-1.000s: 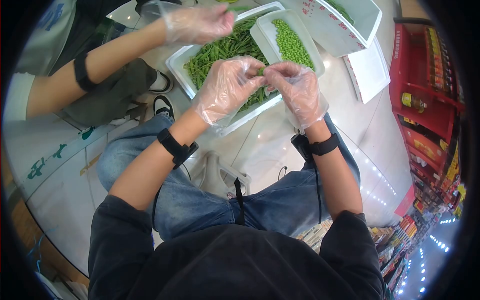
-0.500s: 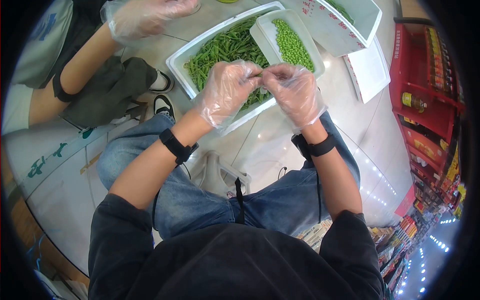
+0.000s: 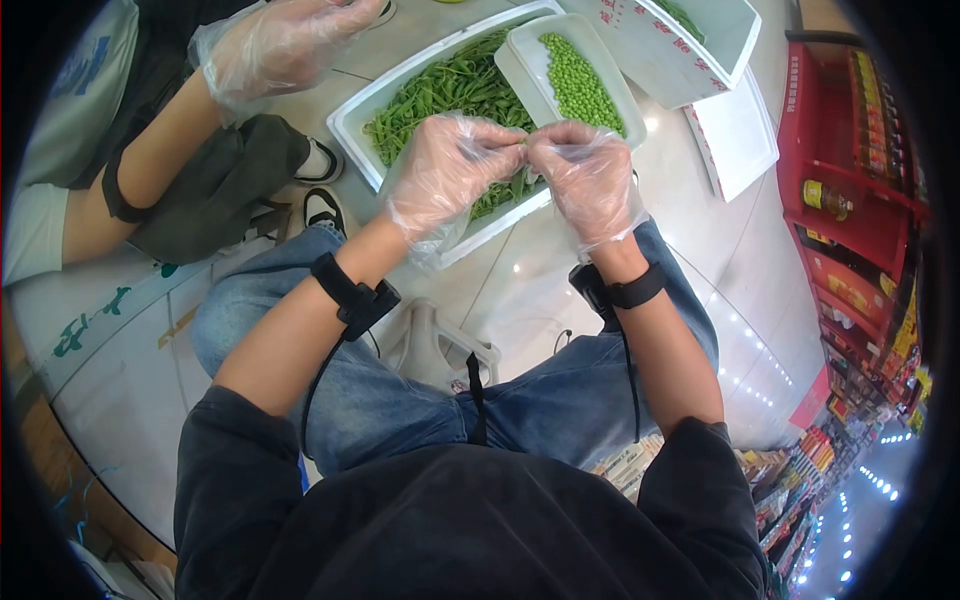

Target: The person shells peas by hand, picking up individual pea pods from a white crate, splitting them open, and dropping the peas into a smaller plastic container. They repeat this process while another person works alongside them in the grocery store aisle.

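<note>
My left hand (image 3: 455,172) and my right hand (image 3: 583,180), both in clear plastic gloves, meet fingertip to fingertip over the near edge of a white foam box. Their fingers are pinched around something small and green, mostly hidden; I cannot make out what it is. Green pods (image 3: 440,100) fill the foam box (image 3: 350,125) beneath. A white tray (image 3: 527,70) rests across the box's right end, with shelled green peas (image 3: 580,85) in it, just beyond my right hand.
A co-worker's gloved hand (image 3: 285,50) is at the upper left, above their knee and shoes. Another foam box (image 3: 665,60) stands at the upper right beside a white lid (image 3: 735,145). Red shelves (image 3: 840,235) with bottles line the right side.
Both my hands have shifted slightly left, still meeting at the fingertips. The co-worker's hand has moved a little down and left.
</note>
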A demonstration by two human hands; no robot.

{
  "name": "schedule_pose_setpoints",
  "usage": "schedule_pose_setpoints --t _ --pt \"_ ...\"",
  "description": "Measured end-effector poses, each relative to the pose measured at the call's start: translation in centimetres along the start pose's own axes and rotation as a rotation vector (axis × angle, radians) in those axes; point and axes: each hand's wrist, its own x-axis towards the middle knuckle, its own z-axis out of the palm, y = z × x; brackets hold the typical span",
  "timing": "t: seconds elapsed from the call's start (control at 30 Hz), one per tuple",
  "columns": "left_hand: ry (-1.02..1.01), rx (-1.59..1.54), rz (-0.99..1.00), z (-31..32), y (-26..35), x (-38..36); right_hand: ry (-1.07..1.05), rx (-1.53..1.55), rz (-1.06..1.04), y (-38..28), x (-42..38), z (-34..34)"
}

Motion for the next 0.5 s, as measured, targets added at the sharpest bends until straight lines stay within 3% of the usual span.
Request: schedule_pose_setpoints --t 0.1,0.2,0.37,0.5 --pt "0.011 0.036 0.024 -0.2 0.2 0.1 -0.074 0.192 0.055 -0.8 0.2 -0.4" --pt "0.017 -0.168 0.031 -0.3 -0.2 0.5 -0.138 0.253 0.048 -1.7 0.7 -0.7" --pt "0.045 -0.166 0.092 0.1 -0.3 0.2 -0.031 -0.101 -0.373 -0.3 0.9 0.0" --pt "0.060 -0.046 0.066 0.3 -1.0 0.2 0.078 -0.199 -0.257 -1.5 -0.3 0.7"
